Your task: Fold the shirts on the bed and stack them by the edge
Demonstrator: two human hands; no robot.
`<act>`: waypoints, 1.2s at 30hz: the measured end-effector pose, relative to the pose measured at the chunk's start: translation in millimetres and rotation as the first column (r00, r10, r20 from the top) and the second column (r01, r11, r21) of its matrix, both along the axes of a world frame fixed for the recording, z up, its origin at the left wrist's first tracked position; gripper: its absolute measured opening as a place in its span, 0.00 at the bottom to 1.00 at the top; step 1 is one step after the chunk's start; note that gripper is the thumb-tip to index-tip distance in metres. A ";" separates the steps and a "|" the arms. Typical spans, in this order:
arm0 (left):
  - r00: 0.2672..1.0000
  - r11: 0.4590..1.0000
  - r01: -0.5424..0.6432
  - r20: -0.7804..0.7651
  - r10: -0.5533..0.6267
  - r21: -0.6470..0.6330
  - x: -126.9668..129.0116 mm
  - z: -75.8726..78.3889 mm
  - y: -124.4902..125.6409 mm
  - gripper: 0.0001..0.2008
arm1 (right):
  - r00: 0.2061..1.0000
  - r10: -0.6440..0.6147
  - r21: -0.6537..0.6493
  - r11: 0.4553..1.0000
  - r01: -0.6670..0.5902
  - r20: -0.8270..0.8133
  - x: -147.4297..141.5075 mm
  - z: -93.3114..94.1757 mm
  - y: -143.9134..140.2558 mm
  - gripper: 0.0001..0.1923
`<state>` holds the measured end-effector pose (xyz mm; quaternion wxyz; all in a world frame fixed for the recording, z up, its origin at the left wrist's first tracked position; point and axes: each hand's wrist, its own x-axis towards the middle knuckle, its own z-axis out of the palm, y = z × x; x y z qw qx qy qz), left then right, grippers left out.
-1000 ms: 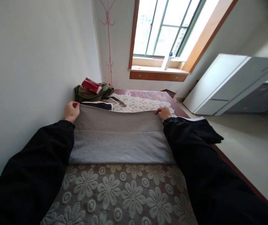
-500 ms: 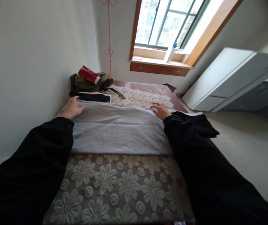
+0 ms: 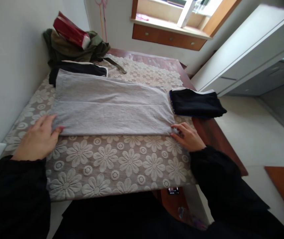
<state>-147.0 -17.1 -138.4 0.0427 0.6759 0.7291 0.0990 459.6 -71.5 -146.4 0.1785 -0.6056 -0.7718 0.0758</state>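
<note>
Both hands, left and right, rest open-fingered at the near corners of the folded grey cotton garment; folding it appears under way, calling for gripping those corners.

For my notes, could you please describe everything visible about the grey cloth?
The grey cloth is a soft, knit-looking fabric, folded into a long flat rectangle with a lengthwise crease. It lies on the floral tablecloth. The left hand and right hand touch its near corners, and its far-left corner overlaps a black garment.

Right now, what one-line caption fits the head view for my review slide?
Left hand and right hand rest open at the near corners of a folded grey cloth on a flower-patterned tablecloth.
</note>
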 end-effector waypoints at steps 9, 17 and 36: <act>0.959 0.942 -0.283 -0.044 0.279 -0.179 -4.6 32.0 -7.7 0.35 | 0.990 0.000 0.042 0.999 0.006 -0.143 4.7 -14.0 -3.6 0.15; 0.940 0.930 -0.340 -0.072 0.333 -0.137 -9.2 27.8 -9.9 0.34 | 0.980 0.099 0.032 0.995 -0.095 -0.171 15.2 -21.4 1.1 0.15; 0.996 0.985 -0.026 0.084 0.012 0.170 -36.9 -0.9 -17.0 0.24 | 0.961 -0.108 0.101 0.985 0.137 -0.256 3.4 -24.4 4.8 0.18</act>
